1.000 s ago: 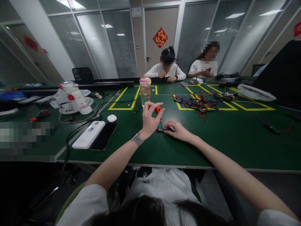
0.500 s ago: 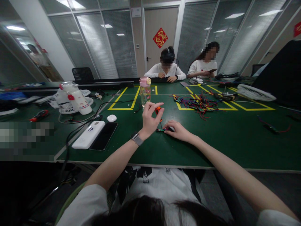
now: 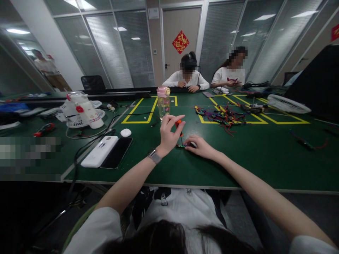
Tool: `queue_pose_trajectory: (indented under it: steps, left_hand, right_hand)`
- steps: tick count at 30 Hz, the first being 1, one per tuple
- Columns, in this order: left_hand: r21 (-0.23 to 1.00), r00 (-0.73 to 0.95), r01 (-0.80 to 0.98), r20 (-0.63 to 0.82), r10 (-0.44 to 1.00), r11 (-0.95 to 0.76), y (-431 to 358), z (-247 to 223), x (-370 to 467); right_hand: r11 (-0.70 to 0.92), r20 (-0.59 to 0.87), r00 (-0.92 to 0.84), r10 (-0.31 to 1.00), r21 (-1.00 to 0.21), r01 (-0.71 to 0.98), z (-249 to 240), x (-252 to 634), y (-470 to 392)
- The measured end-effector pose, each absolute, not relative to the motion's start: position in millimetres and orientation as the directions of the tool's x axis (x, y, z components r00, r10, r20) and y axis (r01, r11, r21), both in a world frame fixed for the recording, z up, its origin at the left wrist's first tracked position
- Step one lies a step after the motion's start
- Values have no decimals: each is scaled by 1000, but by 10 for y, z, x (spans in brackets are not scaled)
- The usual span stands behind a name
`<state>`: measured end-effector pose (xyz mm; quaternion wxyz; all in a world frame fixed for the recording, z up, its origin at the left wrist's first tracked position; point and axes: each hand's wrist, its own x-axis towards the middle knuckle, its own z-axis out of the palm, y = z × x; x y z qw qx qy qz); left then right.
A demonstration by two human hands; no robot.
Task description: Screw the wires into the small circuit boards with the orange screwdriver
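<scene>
My left hand [image 3: 169,134] is closed around the orange handle of a screwdriver [image 3: 181,133], with its index finger stretched out. The screwdriver stands nearly upright, and its thin shaft points down at a small green circuit board [image 3: 180,146] on the table. Whether the tip touches a screw is too small to tell. Pressed low on the table, my right hand [image 3: 199,146] pinches the board's right end between thumb and fingers. Part of the board and its wires is hidden under those fingers.
A bottle [image 3: 163,104] stands just beyond my left hand. Leftward lie a white power bank [image 3: 100,151], a black phone [image 3: 117,153] and a white case [image 3: 125,133]. Wired boards [image 3: 225,115] are heaped ahead right; another board [image 3: 305,144] lies far right. Two people sit opposite.
Both my hands keep their places on the screwdriver and board; the orange handle looks slightly turned. Across the table, the seated person on the right has lowered their hands.
</scene>
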<state>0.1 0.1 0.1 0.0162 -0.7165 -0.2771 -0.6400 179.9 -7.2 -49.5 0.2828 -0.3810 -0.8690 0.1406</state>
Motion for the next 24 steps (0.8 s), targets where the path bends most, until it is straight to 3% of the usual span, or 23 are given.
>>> queue_pose_trajectory:
  steps: [8,17,24]
  left_hand:
    - [364,107,349,900,422,-864,-9,0,-4]
    - [335,26,422,924,380,-843,-3,0,11]
    - [360,104,341,904,415,-868,-14,-12,-4]
  right_hand:
    - [672,386,-550,740,-457,583,-495,1800,-72]
    - [672,387,-549,740,-460,581,-501,1804,-69]
    - [671,387,-549,741,-457,583,-491,1798,-72]
